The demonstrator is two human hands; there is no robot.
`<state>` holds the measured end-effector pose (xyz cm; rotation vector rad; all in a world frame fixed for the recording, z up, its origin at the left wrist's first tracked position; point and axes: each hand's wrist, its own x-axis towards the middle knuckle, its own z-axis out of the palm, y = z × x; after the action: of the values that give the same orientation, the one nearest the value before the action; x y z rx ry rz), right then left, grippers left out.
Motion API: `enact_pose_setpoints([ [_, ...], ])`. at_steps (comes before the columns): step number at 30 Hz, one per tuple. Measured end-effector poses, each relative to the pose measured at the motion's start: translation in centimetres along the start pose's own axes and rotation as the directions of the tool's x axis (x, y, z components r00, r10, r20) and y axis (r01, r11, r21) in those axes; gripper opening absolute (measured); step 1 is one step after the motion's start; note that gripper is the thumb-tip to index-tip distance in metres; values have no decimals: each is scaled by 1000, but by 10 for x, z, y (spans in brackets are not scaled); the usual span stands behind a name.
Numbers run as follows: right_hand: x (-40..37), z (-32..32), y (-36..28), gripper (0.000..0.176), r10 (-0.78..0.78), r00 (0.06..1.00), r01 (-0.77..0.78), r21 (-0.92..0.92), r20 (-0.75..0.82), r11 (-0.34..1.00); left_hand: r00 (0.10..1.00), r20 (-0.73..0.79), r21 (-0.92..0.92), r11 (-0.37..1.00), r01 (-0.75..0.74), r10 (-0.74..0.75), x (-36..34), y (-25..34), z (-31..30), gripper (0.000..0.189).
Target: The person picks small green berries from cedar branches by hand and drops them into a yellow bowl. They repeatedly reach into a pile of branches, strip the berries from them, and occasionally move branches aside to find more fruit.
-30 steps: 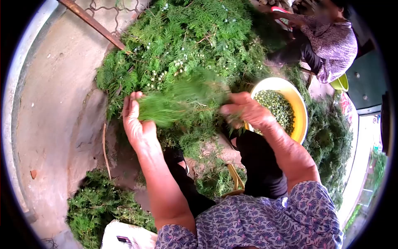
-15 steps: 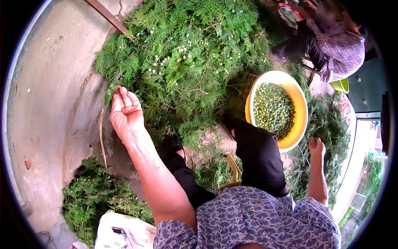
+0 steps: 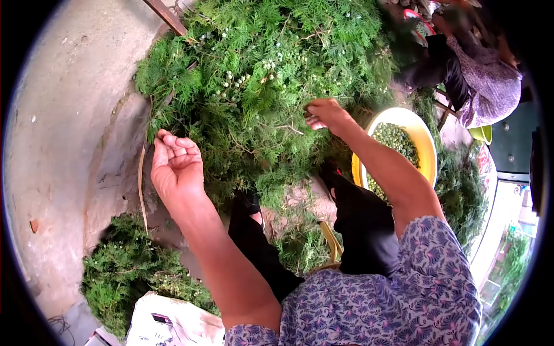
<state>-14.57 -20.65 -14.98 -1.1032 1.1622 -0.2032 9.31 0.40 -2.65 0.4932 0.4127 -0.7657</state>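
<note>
My left hand (image 3: 178, 164) is palm up at the left edge of a big heap of green branches (image 3: 254, 63), its fingers curled against the foliage; what they pinch is too small to make out. Over the right part of the heap is my right hand (image 3: 326, 115), fingers bent together, with its contents hidden. Pale round berries (image 3: 271, 70) dot the branches. A yellow bucket (image 3: 428, 144) holds many small green berries (image 3: 398, 138), and my right forearm passes over part of it.
Another person (image 3: 487, 86) sits at the upper right near a green bucket (image 3: 483, 134). A smaller pile of branches (image 3: 121, 271) lies lower left, beside a white sack (image 3: 156, 323) with a dark phone-like object on it. A wooden bar (image 3: 164, 16) juts in at the top.
My right hand has swung from beyond the bucket's lower right side across to the branch heap. My left hand stays at the heap's edge, slightly lower in view.
</note>
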Motion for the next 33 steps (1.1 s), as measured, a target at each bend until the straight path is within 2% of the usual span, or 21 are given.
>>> enact_pose_setpoints([
  [2, 31, 17, -9, 23, -5, 998, 11, 104, -61, 994, 1000, -2, -2, 1000, 0, 0, -1, 0, 2, 11],
  [5, 73, 30, -17, 29, -85, 991, 111, 270, -104, 957, 1000, 14, 15, 1000, -2, 2, 1, 0, -2, 12],
  [9, 126, 35, -18, 44, -182, 980, 197, 384, -74, 902, 996, 84, 85, 996, -1, -6, 2, -4, -1, 14],
  [10, 134, 38, -20, 56, -180, 982, 191, 387, -64, 902, 994, 103, 98, 995, 10, -20, 1, -5, 1, 14],
  [13, 148, 50, -14, 63, -112, 986, 147, 337, -122, 930, 991, 124, 132, 991, 25, -41, 5, -9, 0, 14],
  [15, 159, 54, -10, 69, -73, 994, 97, 341, -84, 935, 989, 118, 120, 990, 71, -86, 5, -13, 0, 14],
  [17, 163, 60, -11, 72, -22, 998, 37, 266, -59, 963, 985, 143, 128, 988, 83, -101, 6, -18, 0, 15],
  [18, 161, 65, -9, 61, -36, 988, 72, 235, -152, 969, 983, 148, 130, 987, 91, -110, 5, -20, 0, 15],
  [19, 161, 65, -7, 61, -36, 988, 71, 237, -152, 969, 981, 153, 131, 987, 97, -117, 5, -22, 0, 15],
  [21, 160, 65, -4, 46, 19, 979, 10, 144, -203, 990, 980, 154, 129, 986, 108, -128, 4, -24, 2, 15],
  [22, 153, 67, -5, 36, 55, 950, -18, 122, -307, 992, 978, 157, 125, 985, 119, -138, 4, -25, 3, 15],
  [23, 147, 67, -4, 36, 50, 950, -13, 121, -308, 993, 977, 163, 123, 985, 119, -138, 4, -26, 3, 15],
  [25, 134, 67, 1, 28, -113, 910, 181, 137, -399, 974, 974, 188, 169, 981, 92, -123, 4, -26, 2, 15],
  [26, 118, 69, -3, 26, -188, 881, 245, 81, -433, 966, 973, 196, 168, 982, 90, -122, 2, -27, 2, 15],
  [28, 95, 64, -16, 27, -257, 886, 284, 15, -386, 959, 972, 228, 285, 958, -12, -56, -2, -27, 5, 17],
  [29, 79, 63, -27, 27, -312, 889, 315, -47, -336, 948, 969, 239, 282, 959, -15, -55, -5, -29, 8, 17],
  [31, 50, 65, -49, 25, -357, 876, 338, -117, -325, 934, 990, 130, 400, 910, -109, 62, -10, -30, 15, 18],
  [33, 22, 66, -63, 23, -518, 822, 453, -280, -237, 846, 983, 166, 431, 890, -147, 82, -12, -30, 15, 18],
])
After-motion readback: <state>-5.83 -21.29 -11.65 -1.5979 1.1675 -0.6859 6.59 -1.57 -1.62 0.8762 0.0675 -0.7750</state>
